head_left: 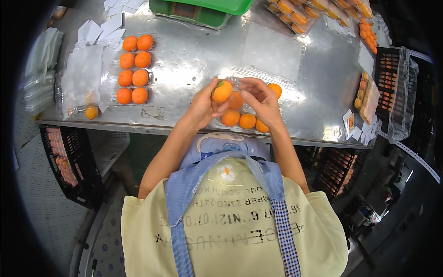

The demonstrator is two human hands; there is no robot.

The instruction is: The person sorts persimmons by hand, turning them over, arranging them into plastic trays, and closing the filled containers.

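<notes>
My left hand [204,104] holds an orange fruit [222,91] with a bit of green leaf on it, above the metal table's front part. To its right, my right hand [260,100] is raised with its fingers apart and curved, nothing visible in them. Beneath and between the hands lies a clear plastic tray with several oranges [247,121] in its front row, one more [235,99] behind them and another [275,90] beyond my right hand. My hands hide part of this tray.
At the left, a clear tray holds two columns of oranges [140,78], near stacked clear lids [83,76] and white cards [110,25]. A green bin [203,9] stands at the back. Packed fruit boxes [300,18] sit back right. Black crates [387,78] flank the metal table [198,51].
</notes>
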